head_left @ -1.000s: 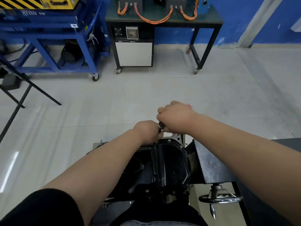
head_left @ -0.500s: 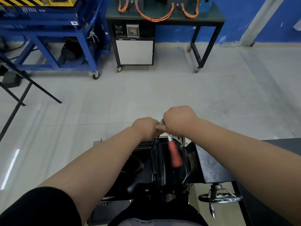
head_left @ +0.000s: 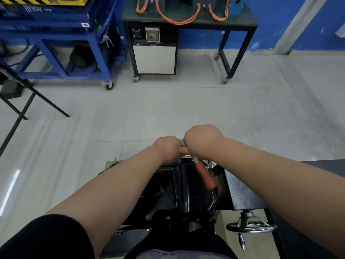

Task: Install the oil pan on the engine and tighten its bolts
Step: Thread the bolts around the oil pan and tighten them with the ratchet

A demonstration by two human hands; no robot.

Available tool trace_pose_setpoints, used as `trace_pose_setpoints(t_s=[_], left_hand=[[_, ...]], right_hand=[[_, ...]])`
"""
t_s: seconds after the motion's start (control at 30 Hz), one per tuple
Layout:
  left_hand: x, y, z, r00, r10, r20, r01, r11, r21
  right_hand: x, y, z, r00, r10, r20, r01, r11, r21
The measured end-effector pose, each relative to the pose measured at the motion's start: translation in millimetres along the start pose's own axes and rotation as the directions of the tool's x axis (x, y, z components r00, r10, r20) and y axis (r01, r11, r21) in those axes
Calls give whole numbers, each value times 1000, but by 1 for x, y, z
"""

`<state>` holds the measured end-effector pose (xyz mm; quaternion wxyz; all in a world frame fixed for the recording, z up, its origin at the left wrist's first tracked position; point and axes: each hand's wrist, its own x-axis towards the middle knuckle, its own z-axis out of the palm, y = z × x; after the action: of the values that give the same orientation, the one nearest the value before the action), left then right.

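Observation:
The black oil pan point(head_left: 186, 191) lies on top of the engine, just below my arms. Both hands work at its far edge. My right hand point(head_left: 203, 141) grips the metal head end of a ratchet wrench point(head_left: 205, 176), whose red handle slants down to the right over the pan. My left hand point(head_left: 167, 148) is curled beside it and touches the tool's silver head; what its fingers hold is hidden. The bolt under the tool is hidden by my hands.
The engine stand's black plate point(head_left: 240, 193) and chrome handwheel point(head_left: 250, 226) sit to the right. Across the tiled floor stand a blue steel cart point(head_left: 61, 43) and a black bench with orange cables point(head_left: 186, 21). Black folding legs point(head_left: 24, 101) are at the left.
The red handle was hidden a second ago, then swung out from under my right hand. It now points further right. Both hands stayed at the pan's far edge.

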<state>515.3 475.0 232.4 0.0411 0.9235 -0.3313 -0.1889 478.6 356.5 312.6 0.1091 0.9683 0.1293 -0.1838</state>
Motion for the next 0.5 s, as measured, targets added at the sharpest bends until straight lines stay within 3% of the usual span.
trace_pose_setpoints(t_s=[0.13,0.23,0.33,0.4,0.5], left_hand=[[2,3,5,994,81,-79,-73,992,100],[2,-1,2,998,-2,-59,3,1000,31],[0,0,-1,999,-53,1,53,998,20],[-2,2,-2,998,-60,20,59,998,31],[-4,2,-1,999,-41,25,40,999,8]], right_hand=[[0,18,-2,953,-276,-124,262,958,-118],[0,14,0,985,-112,-130,109,993,-34],[0,2,5,990,140,14,-141,987,81],[1,-3,7,994,106,-4,-105,987,121],[-1,0,0,991,-96,-90,97,995,6]])
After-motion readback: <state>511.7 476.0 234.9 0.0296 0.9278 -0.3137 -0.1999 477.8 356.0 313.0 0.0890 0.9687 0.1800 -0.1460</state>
